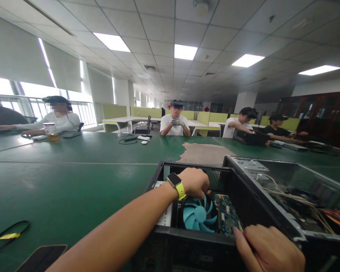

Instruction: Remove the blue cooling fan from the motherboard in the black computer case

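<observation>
An open black computer case (192, 238) lies on the green table in front of me. Inside it sit a light blue fan (200, 214) and a circuit board (227, 211) to the fan's right. My left hand (194, 182), with a yellow-banded watch (175, 183) on its wrist, reaches in above the fan's far side. Its fingers are curled downward, and whatever they may hold is hidden. At the near right corner, my right hand (272, 247) is closed over the case's edge, its thumb lying toward the inside by the board. The lower fingers are out of sight.
Close on the right stands a second open case (274, 200) with loose cables. Brown cardboard (206, 152) lies beyond the cases. A black cable (11, 234) and a dark flat object (42, 258) are at lower left. Several people sit around the table, one directly opposite (174, 122).
</observation>
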`<state>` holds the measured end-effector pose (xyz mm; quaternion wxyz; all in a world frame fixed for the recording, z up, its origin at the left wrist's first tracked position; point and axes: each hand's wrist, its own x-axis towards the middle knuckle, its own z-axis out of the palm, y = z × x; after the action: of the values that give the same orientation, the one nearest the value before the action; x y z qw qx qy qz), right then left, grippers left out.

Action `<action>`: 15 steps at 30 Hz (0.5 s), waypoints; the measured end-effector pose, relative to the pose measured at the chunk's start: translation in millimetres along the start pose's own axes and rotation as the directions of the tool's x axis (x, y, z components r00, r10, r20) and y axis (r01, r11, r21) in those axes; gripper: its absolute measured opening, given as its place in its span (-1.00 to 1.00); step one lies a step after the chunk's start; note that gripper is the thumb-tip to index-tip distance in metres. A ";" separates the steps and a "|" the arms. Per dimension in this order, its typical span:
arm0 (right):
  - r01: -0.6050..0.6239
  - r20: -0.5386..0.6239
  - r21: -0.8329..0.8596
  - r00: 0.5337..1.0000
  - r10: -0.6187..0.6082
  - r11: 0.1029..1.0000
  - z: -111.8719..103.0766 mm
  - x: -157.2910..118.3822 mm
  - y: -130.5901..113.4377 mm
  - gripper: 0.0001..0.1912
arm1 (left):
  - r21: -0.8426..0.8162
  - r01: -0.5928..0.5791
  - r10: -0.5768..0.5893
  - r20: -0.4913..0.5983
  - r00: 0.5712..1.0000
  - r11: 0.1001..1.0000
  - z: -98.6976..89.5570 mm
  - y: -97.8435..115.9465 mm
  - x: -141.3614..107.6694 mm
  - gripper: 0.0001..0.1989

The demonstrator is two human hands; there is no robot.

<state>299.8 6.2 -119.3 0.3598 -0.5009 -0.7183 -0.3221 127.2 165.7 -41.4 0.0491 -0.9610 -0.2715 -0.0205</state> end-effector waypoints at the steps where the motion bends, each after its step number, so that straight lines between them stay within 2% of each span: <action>1: -0.002 0.000 0.009 1.000 0.002 1.000 0.4 -0.3 0.4 -0.56 | 0.022 -0.016 0.018 -0.079 0.997 1.000 -6.7 2.3 -2.0 -0.84; 4: -0.008 -0.006 0.031 1.000 0.008 0.999 1.4 -1.1 1.1 -0.58 | 0.029 0.005 0.003 -0.264 0.964 1.000 -23.2 8.7 -5.8 -0.88; 7: -0.018 0.002 0.041 1.000 0.018 0.999 1.7 -1.2 0.9 -0.58 | -0.076 0.002 -0.029 -0.365 0.930 0.997 -28.6 11.4 -6.0 -0.86; 10: -0.027 0.011 0.029 1.000 0.027 0.999 1.3 -0.9 0.5 -0.57 | -0.181 -0.046 -0.023 -0.362 0.932 0.982 -21.3 12.4 -2.1 -0.79; 13: -0.030 0.014 0.012 0.999 0.030 0.999 0.7 -0.6 0.5 -0.56 | -0.259 -0.094 0.017 -0.284 0.959 0.961 -11.6 12.0 2.4 -0.68; 15: -0.024 0.013 0.010 1.000 0.024 1.000 0.5 -0.6 0.8 -0.56 | -0.267 -0.106 0.046 -0.223 0.974 0.958 -8.9 9.7 3.3 -0.68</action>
<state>300.5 6.5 -119.9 0.3616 -0.5099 -0.7160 -0.3108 135.0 158.3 -33.2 -0.0561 -0.9602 -0.2218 -0.1601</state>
